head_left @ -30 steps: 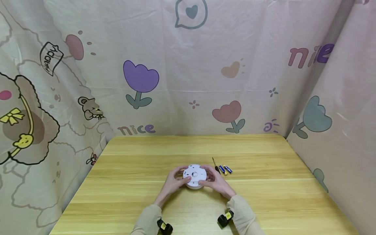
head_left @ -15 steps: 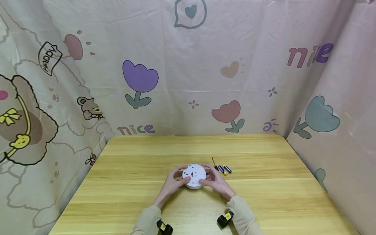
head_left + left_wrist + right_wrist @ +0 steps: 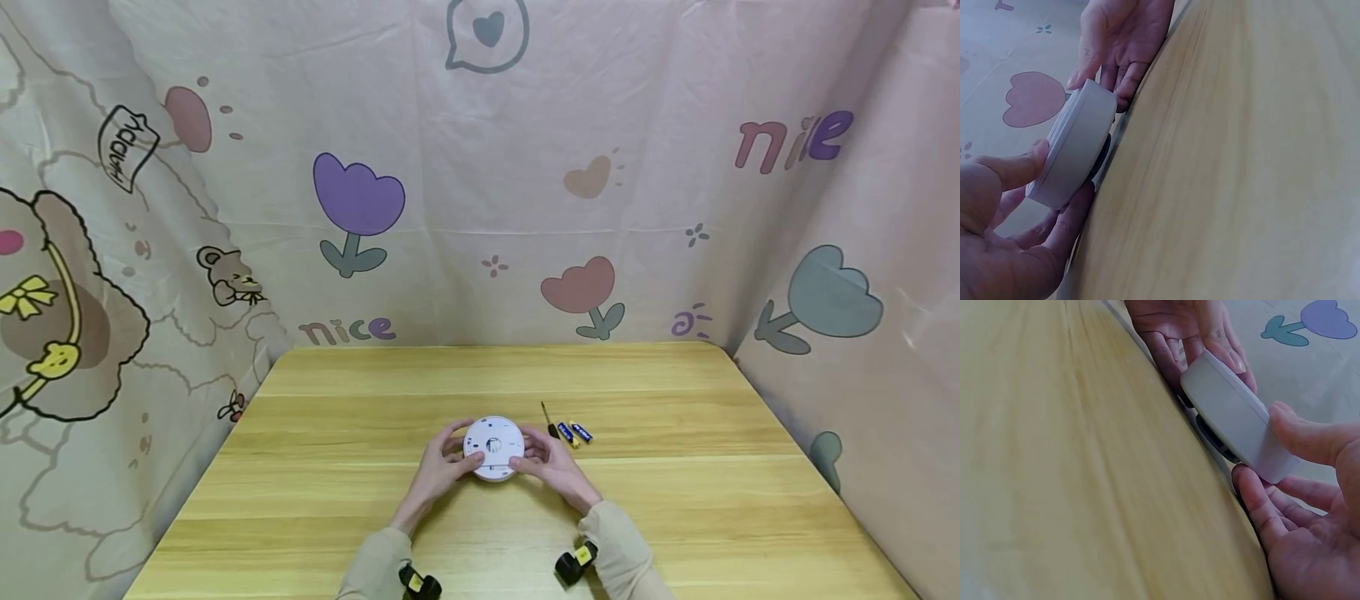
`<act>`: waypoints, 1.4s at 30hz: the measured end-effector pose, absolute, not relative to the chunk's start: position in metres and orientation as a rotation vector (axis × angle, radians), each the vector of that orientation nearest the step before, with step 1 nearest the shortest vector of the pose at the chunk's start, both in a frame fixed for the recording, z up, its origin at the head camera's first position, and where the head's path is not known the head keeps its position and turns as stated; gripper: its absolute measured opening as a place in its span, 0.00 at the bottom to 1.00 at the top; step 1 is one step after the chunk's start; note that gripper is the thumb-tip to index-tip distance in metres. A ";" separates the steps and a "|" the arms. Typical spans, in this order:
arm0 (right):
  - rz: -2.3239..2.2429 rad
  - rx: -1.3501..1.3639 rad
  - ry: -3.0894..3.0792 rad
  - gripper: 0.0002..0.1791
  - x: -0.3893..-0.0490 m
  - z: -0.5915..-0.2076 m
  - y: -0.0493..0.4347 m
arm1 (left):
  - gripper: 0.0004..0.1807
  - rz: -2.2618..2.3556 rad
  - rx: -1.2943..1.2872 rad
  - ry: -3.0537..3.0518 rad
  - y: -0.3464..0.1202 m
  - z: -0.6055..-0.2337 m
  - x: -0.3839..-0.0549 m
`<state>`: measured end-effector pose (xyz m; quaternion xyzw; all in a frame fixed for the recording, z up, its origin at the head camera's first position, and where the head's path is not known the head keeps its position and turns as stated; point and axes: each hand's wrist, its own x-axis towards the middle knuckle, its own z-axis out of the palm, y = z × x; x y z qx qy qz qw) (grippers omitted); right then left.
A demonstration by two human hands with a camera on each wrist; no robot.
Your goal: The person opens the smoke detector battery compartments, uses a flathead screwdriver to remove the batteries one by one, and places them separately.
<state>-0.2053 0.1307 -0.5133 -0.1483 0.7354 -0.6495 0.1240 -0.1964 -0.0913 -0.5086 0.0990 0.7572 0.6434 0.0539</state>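
Observation:
A round white smoke detector (image 3: 493, 435) is held between both hands, its flat face with small slots and marks turned up toward the head camera. My left hand (image 3: 441, 468) grips its left side, thumb on the near part of the face and fingers around the rim and underside. On the other side my right hand (image 3: 558, 472) grips it likewise, thumb on the face. In the left wrist view the detector's smooth side wall (image 3: 1082, 147) shows, with a dark part on its underside. That dark part also appears in the right wrist view, facing the wooden table (image 3: 1072, 462).
Just right of the right hand lies a screwdriver (image 3: 553, 431) with a black handle. Blue batteries (image 3: 582, 432) lie beside it on the table. A black device with a yellow label is strapped at each wrist. Printed curtains (image 3: 465, 183) enclose the table's back and sides.
The smoke detector has shifted very slightly left and away, and its face has tipped a little more toward the head camera. Both hands keep their hold; the screwdriver and batteries stay put.

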 end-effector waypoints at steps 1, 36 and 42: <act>-1.891 -0.433 2.145 0.36 -0.204 -0.511 0.130 | 0.37 1.955 0.295 2.305 -0.091 -0.509 -0.196; -2.097 -0.432 2.067 0.27 -0.207 -0.528 0.130 | 0.23 1.955 0.191 2.512 -0.089 -0.476 -0.181; -2.129 -0.487 2.020 0.25 -0.207 -0.529 0.131 | 0.22 2.016 0.215 2.475 -0.089 -0.478 -0.183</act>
